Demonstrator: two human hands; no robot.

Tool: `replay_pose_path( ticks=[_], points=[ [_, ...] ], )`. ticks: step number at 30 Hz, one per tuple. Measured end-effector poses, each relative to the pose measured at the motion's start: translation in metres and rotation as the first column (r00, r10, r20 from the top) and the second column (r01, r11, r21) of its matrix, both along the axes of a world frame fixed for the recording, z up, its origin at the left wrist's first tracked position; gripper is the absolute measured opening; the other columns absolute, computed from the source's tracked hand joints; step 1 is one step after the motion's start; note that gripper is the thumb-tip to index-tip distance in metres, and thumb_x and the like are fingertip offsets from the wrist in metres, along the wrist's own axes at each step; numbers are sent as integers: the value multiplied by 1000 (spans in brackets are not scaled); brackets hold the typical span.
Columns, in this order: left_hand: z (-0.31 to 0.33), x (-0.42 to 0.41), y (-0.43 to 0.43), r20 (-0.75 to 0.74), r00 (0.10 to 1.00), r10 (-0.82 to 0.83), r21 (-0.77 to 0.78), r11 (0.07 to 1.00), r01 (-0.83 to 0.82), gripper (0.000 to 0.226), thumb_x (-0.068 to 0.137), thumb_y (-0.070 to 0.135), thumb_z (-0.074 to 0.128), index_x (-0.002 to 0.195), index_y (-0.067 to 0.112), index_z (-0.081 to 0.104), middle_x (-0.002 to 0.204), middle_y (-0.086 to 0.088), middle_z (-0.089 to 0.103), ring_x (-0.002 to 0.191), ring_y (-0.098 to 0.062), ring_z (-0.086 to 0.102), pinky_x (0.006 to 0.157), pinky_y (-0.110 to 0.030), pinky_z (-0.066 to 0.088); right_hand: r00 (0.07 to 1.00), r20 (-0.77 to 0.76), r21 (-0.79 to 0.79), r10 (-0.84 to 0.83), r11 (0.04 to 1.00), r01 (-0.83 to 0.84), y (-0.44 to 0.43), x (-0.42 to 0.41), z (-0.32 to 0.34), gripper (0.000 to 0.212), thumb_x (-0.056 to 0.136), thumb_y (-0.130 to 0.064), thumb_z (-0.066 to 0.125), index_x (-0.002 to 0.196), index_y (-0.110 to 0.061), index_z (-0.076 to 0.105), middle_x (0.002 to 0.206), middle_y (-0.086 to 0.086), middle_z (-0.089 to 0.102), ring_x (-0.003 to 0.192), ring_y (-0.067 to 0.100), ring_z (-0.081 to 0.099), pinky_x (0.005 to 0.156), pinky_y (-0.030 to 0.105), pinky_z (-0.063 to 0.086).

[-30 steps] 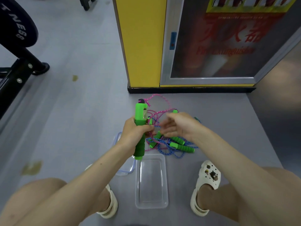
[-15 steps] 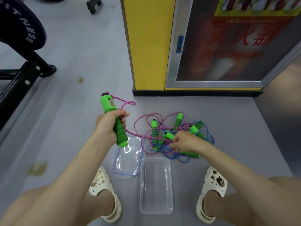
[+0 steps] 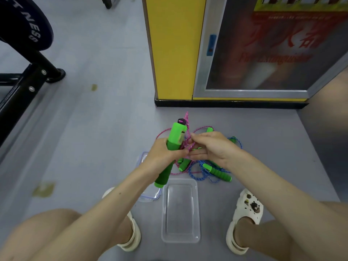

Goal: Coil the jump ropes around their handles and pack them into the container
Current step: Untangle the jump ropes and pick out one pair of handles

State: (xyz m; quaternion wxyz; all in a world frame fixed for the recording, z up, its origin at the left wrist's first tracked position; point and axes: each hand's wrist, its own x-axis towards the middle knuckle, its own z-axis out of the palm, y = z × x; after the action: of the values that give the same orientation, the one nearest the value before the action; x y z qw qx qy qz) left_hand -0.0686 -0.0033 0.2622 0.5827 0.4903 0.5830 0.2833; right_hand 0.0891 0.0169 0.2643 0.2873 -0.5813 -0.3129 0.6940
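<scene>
Winding step, I'd say: left hand (image 3: pixel 162 155) gripped the green handle (image 3: pixel 176 136) nearly upright, right hand (image 3: pixel 212 147) pinched the pink rope (image 3: pixel 186 143) just beside it. Next, loop it snugly round. Below, the container (image 3: pixel 180 213) sat empty on the floor (image 3: pixel 94 129).

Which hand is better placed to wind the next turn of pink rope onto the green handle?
The right hand. Its fingers are at the pink rope right beside the green handle, while the left hand is busy gripping that handle. Whether it already pinches the rope is unclear.
</scene>
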Motion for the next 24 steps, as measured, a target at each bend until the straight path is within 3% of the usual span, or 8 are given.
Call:
replay_pose_path(
  ticks=[6, 9, 11, 13, 16, 19, 21, 24],
  points=[
    [-6, 9, -2, -20, 996, 82, -43, 996, -83, 10, 78, 8, 74, 82, 9, 65, 60, 1, 58, 50, -7, 48, 49, -16, 39, 998, -50, 53, 32, 998, -30, 0, -2, 0, 28, 97, -21, 52, 111, 1, 63, 96, 21, 68, 76, 30, 71, 65, 32, 60],
    [-5, 8, 0, -13, 962, 272, -78, 959, -272, 14, 81, 7, 70, 74, 12, 60, 65, -3, 61, 54, -12, 50, 53, -22, 39, 973, 196, 118, 121, 982, -146, -2, -1, -1, 27, 98, -22, 50, 112, -6, 65, 94, 10, 64, 72, 21, 72, 61, 23, 58],
    [-2, 6, 5, 110, 926, 361, -178, 924, -339, 13, 83, 4, 66, 74, 10, 58, 65, -8, 63, 56, -15, 57, 55, -23, 46, 891, 414, 146, 185, 953, -266, -3, 0, -5, 26, 97, -14, 47, 117, -8, 64, 95, -1, 61, 75, 13, 68, 62, 19, 54],
    [3, 6, 8, 321, 842, 433, -325, 886, -332, 16, 86, 3, 61, 72, 7, 56, 55, -6, 59, 48, -16, 59, 60, -26, 52, 814, 505, 96, 287, 918, -384, -4, 1, -11, 32, 94, -5, 46, 122, -9, 61, 109, -3, 59, 96, 12, 62, 79, 20, 51],
    [4, 7, 11, 504, 713, 487, -446, 854, -268, 22, 89, 3, 55, 67, 8, 53, 49, -3, 50, 39, -14, 49, 71, -35, 48, 740, 482, 16, 469, 840, -543, -9, -3, -23, 48, 83, -4, 55, 130, -17, 56, 127, -1, 59, 118, 18, 54, 99, 32, 44],
    [7, 6, 13, 599, 628, 497, -463, 855, -236, 20, 90, 4, 50, 70, 8, 50, 49, -1, 45, 37, -10, 40, 58, -27, 50, 654, 498, 0, 570, 754, -657, -15, -7, -30, 56, 83, -14, 63, 136, -22, 47, 137, -1, 52, 125, 18, 49, 106, 36, 39],
    [9, 0, 17, 635, 573, 518, -473, 847, -241, 18, 89, 5, 48, 71, 8, 49, 49, 0, 43, 35, -8, 36, 46, -20, 46, 587, 548, -15, 596, 709, -705, -16, -5, -30, 39, 87, -20, 63, 125, -18, 55, 126, 4, 57, 117, 20, 53, 100, 32, 43],
    [11, -16, 24, 624, 561, 543, -479, 834, -275, 18, 89, 7, 48, 72, 9, 49, 49, 1, 43, 35, -7, 35, 38, -15, 35, 479, 668, -52, 569, 678, -733, -16, 3, -33, 16, 88, -24, 60, 97, -11, 63, 93, 5, 60, 88, 21, 56, 70, 28, 41]
  ],
)
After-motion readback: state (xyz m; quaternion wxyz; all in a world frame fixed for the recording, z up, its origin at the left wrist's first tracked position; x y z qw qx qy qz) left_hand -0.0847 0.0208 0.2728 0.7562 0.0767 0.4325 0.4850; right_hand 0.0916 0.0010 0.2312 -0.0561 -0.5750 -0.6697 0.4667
